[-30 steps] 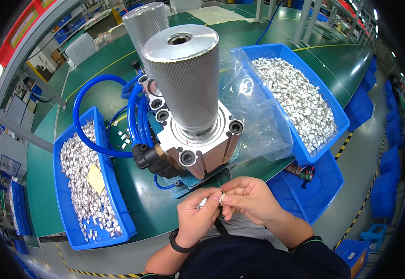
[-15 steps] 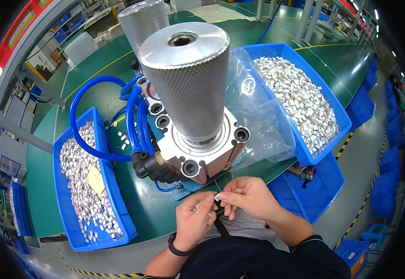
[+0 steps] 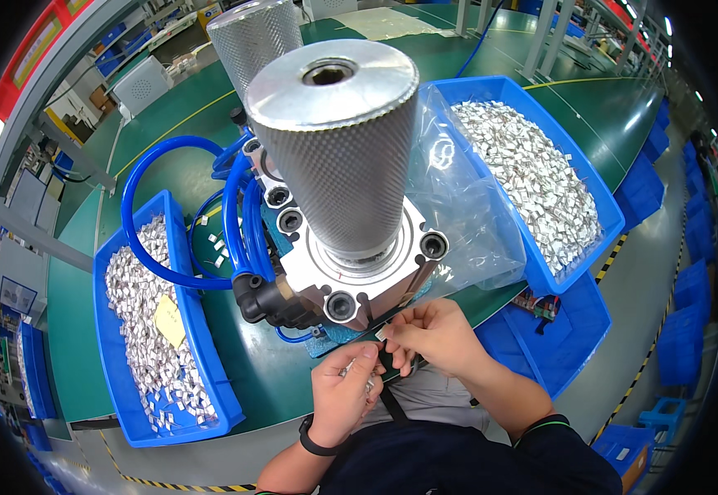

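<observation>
In front of the metal press-like fixture (image 3: 351, 264), my right hand (image 3: 437, 334) pinches a small white tabbed part (image 3: 382, 332) between thumb and fingertips, close to the fixture's lower edge. My left hand (image 3: 344, 386) is just below and to the left, curled around several more small white parts (image 3: 349, 370). The two hands are close together over the table's near edge. Above them rises the fixture's knurled metal cylinder (image 3: 334, 157). The exact shape of the pinched part is too small to make out.
A blue bin (image 3: 223, 384) of small white parts and a yellow note stands left; another full blue bin (image 3: 569, 276) stands right beside a clear plastic bag (image 3: 466, 223). Blue air hoses (image 3: 132, 194) loop beside the fixture. Loose white parts (image 3: 219, 243) lie on the green table.
My right hand has moved slightly up toward the fixture with the white part, away from my left hand. The fixture's front cylinder and block have shifted slightly right. My left hand has stayed nearly still.
</observation>
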`<state>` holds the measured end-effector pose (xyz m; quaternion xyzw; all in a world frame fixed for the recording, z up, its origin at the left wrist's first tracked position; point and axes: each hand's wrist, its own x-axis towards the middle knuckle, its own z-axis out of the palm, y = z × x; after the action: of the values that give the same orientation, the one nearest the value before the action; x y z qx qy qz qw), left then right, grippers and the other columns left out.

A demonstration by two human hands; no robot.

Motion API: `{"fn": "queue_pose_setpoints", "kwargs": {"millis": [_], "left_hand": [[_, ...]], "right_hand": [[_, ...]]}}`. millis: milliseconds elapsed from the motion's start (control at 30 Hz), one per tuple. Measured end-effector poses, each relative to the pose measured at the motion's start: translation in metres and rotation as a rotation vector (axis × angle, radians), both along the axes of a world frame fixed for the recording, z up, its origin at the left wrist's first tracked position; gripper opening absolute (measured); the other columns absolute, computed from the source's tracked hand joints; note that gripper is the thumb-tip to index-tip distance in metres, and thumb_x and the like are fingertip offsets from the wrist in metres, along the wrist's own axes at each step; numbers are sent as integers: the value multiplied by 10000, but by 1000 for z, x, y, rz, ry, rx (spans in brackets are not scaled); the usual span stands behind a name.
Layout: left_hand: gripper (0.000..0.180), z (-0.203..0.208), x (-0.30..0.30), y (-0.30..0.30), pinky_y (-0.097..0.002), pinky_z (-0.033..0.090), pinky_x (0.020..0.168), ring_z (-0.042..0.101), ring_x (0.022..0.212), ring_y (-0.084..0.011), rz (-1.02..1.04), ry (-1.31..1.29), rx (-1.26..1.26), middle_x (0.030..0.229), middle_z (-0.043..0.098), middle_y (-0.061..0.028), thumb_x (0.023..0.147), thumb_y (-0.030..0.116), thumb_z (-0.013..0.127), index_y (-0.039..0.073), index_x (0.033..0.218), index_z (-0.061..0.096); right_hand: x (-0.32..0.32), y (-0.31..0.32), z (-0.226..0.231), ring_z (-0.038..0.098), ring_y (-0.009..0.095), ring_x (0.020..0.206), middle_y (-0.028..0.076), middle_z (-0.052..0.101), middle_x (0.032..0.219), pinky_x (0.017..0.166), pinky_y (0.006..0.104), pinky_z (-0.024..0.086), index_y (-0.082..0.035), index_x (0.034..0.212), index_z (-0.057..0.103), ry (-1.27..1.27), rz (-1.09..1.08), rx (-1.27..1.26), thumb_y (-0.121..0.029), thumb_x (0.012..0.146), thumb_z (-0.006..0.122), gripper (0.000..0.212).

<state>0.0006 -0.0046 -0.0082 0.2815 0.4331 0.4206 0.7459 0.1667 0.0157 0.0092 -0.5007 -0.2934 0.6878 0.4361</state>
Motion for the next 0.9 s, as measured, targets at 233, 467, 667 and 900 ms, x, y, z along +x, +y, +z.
{"fn": "queue_pose_setpoints", "kwargs": {"millis": [233, 467, 667, 900], "left_hand": [[236, 0, -1, 0, -202, 280, 345, 471, 447, -82, 3, 2, 0, 742, 572, -79, 926, 214, 592, -13, 984, 623], [250, 2, 0, 1, -202, 284, 345, 470, 443, -83, 7, 6, 7, 742, 572, -82, 924, 225, 596, -16, 984, 622], [256, 3, 1, 1, -201, 286, 347, 472, 445, -85, -3, 9, 1, 740, 568, -78, 925, 231, 595, -17, 985, 622], [219, 8, -2, 3, -206, 271, 318, 443, 423, -97, -5, 22, -21, 732, 559, -84, 928, 158, 566, -28, 1040, 598]], "right_hand": [[0, 2, 3, 601, 138, 520, 118, 622, 688, 440, 249, 498, 73, 819, 558, 8, 4, 17, -97, 821, 664, 201], [-1, 2, 1, 599, 137, 518, 116, 619, 683, 439, 251, 499, 68, 811, 561, 10, -10, 26, -97, 823, 662, 194], [-2, 1, -1, 598, 139, 516, 118, 616, 681, 442, 251, 496, 70, 823, 558, 9, -8, 34, -96, 830, 661, 195], [2, -17, -4, 612, 144, 534, 113, 617, 687, 455, 252, 501, 64, 831, 558, 36, 80, 52, -55, 838, 644, 146]]}}
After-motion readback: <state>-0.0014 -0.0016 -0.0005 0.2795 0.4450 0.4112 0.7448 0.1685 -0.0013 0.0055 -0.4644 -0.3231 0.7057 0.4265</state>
